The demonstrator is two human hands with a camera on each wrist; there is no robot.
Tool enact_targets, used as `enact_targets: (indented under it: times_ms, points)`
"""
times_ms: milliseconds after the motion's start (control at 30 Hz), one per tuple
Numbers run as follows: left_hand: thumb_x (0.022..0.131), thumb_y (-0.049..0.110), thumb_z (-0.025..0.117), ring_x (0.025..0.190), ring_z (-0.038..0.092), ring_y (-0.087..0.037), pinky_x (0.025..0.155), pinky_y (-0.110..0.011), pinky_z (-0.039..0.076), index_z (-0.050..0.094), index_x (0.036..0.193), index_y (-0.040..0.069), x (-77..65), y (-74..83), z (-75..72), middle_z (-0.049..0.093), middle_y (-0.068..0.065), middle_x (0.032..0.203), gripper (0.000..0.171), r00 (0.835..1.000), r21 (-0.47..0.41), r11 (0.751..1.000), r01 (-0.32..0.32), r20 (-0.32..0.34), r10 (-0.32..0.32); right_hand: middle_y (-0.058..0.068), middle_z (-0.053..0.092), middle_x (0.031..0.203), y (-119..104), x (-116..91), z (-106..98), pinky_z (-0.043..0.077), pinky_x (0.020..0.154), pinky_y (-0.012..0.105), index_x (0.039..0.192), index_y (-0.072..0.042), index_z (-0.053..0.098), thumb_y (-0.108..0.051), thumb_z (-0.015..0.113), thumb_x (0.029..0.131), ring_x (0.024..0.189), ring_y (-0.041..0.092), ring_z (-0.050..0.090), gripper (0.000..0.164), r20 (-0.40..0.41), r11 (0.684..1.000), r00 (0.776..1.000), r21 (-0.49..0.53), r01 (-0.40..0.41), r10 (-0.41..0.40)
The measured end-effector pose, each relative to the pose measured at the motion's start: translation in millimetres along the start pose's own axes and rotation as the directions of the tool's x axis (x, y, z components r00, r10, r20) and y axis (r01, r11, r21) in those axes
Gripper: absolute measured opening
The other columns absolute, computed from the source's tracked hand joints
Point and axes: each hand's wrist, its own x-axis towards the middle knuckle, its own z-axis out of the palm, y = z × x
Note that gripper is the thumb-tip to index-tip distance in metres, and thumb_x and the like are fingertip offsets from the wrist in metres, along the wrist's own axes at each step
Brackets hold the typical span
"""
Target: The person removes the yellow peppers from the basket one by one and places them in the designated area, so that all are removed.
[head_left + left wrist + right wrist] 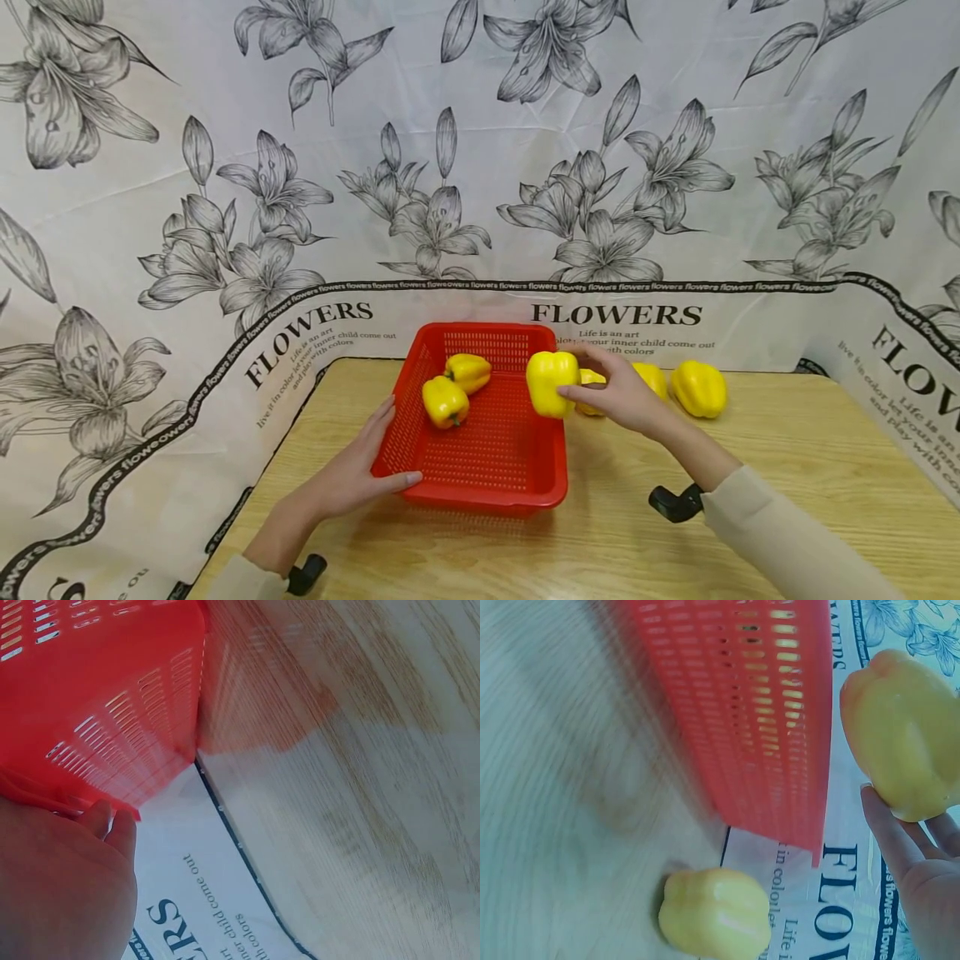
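Note:
A yellow bell pepper hangs over the right rim of the red plastic basket, and my right hand holds it between thumb and fingers. The right wrist view shows this bell pepper raised past the basket's slotted side wall. My left hand grips the basket's left rim near its front corner, thumb on top; in the left wrist view its fingers lie against the rim. Two more yellow bell peppers, one in front and one behind, lie inside at the left.
On the wooden table, right of the basket, several yellow bell peppers stand in a row, partly hidden by the right hand. Behind the table hangs a white cloth with printed flowers and lettering.

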Motion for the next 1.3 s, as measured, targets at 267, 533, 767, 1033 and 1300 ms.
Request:
enact_targets:
  times_ms: [267,533,767,1033,1300]
  points:
    - [0.086,0.063,0.073,0.155,0.018,-0.030,0.118,-0.059,0.030,0.004,0.167,0.022,0.4,-0.3,-0.2,-0.001,0.007,0.172,0.114,1.000,0.002,1.000,-0.002,0.000,0.002,0.013,0.061,0.137,6.1,-15.9,-13.7,0.059,0.089,0.033,0.140,-0.008,0.056,-0.020,0.079,0.092,0.129,0.038,0.055,0.055,0.014,0.999,1.000,-0.043,-0.004,0.004]
    - [0.087,0.060,0.074,0.155,0.018,-0.029,0.118,-0.059,0.030,0.004,0.167,0.022,0.7,0.2,-0.9,-0.001,0.008,0.172,0.113,1.000,0.009,1.000,0.002,-0.001,-0.002,0.014,0.062,0.135,16.7,-35.7,-22.8,0.057,0.095,0.041,0.138,-0.004,0.057,-0.024,0.080,0.091,0.124,0.038,0.057,0.057,0.035,0.989,0.999,-0.149,-0.023,0.028]
    - [0.086,0.061,0.074,0.155,0.019,-0.029,0.118,-0.059,0.031,0.004,0.167,0.024,0.4,-0.4,-0.4,-0.001,0.009,0.172,0.113,1.000,0.007,1.000,0.009,0.004,-0.009,0.015,0.062,0.136,34.7,-53.4,-22.3,0.050,0.101,0.058,0.138,-0.005,0.058,-0.031,0.080,0.091,0.128,0.042,0.056,0.059,0.033,0.975,0.996,-0.210,-0.078,0.087]
    - [0.086,0.060,0.074,0.155,0.018,-0.028,0.118,-0.059,0.031,0.004,0.167,0.024,0.4,-0.7,-0.1,-0.001,0.009,0.172,0.113,1.000,0.009,1.000,0.007,0.000,-0.007,0.013,0.063,0.134,59.8,-62.7,-18.1,0.048,0.104,0.057,0.135,-0.005,0.060,-0.026,0.079,0.092,0.128,0.042,0.055,0.052,0.077,0.983,0.995,-0.174,-0.051,0.065]
    - [0.086,0.060,0.074,0.154,0.021,-0.030,0.117,-0.059,0.032,0.004,0.167,0.025,0.9,-1.2,0.2,0.000,0.009,0.172,0.113,1.000,0.010,1.000,0.002,-0.003,-0.002,0.015,0.062,0.136,75.1,-66.9,-18.0,0.043,0.106,0.062,0.135,-0.004,0.058,-0.026,0.078,0.093,0.129,0.045,0.053,0.052,0.118,0.983,0.987,-0.159,-0.088,0.108]
